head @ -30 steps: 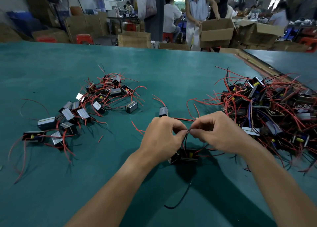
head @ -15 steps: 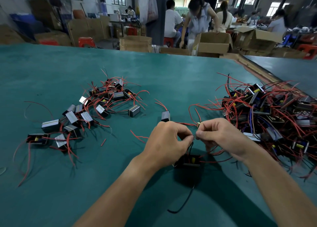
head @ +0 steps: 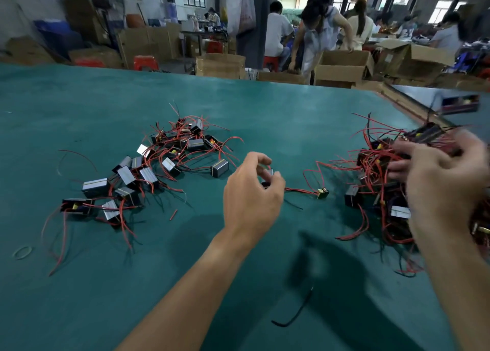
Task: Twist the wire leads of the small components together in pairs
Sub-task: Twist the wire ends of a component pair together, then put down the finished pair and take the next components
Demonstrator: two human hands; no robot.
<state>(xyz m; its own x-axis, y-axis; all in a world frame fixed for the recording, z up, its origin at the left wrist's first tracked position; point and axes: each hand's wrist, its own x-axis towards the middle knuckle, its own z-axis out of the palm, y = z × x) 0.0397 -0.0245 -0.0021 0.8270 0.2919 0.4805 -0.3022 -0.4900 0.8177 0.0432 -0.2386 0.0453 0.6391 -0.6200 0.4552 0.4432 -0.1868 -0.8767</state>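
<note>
I see a wide green bench (head: 265, 106). A dense pile of components (head: 371, 165) with red leads lies under and beyond my right fingers. A looser pile (head: 148, 170) lies well left of my left fingers. My left hand (head: 252, 194) hovers, fingers loosely curled and apart. A small component (head: 269, 172) shows in the gap between thumb and forefinger. My right hand (head: 448, 188) is blurred, so I cannot tell whether its fingers grip anything. A lone component (head: 322, 193) lies between both hands' fingertips.
</note>
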